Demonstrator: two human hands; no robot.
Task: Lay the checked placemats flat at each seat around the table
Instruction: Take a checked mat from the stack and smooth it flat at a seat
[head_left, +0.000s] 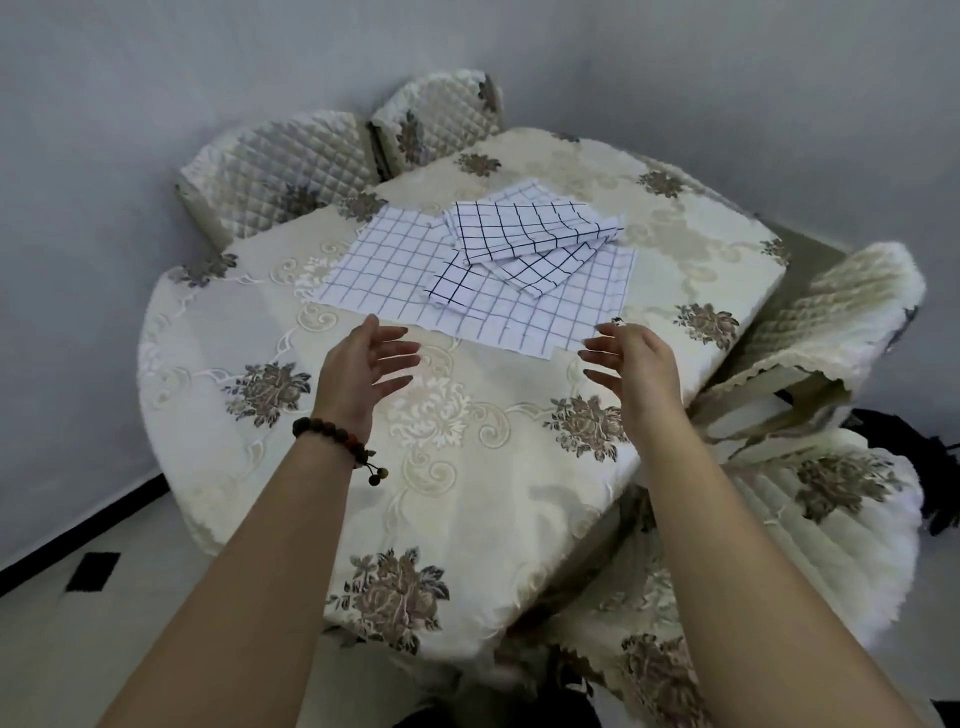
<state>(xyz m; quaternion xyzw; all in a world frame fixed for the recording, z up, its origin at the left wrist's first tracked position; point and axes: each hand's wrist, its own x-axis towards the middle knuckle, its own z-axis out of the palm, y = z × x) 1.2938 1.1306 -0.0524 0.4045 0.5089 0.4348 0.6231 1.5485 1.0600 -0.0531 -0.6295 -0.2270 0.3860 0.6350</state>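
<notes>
Checked placemats (519, 312) at tabletop (457, 426) centre: one spread flat, folded ones (524, 234) piled on it | left grip (358, 374) fingers spread, holding nothing, just beside its near edge | right grip (634, 364) spread likewise, by near-right corner

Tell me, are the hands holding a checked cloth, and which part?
Nothing is held. The left hand and right hand are open, fingers spread, by the near edge of the spread placemat, gripping none of it.
</notes>
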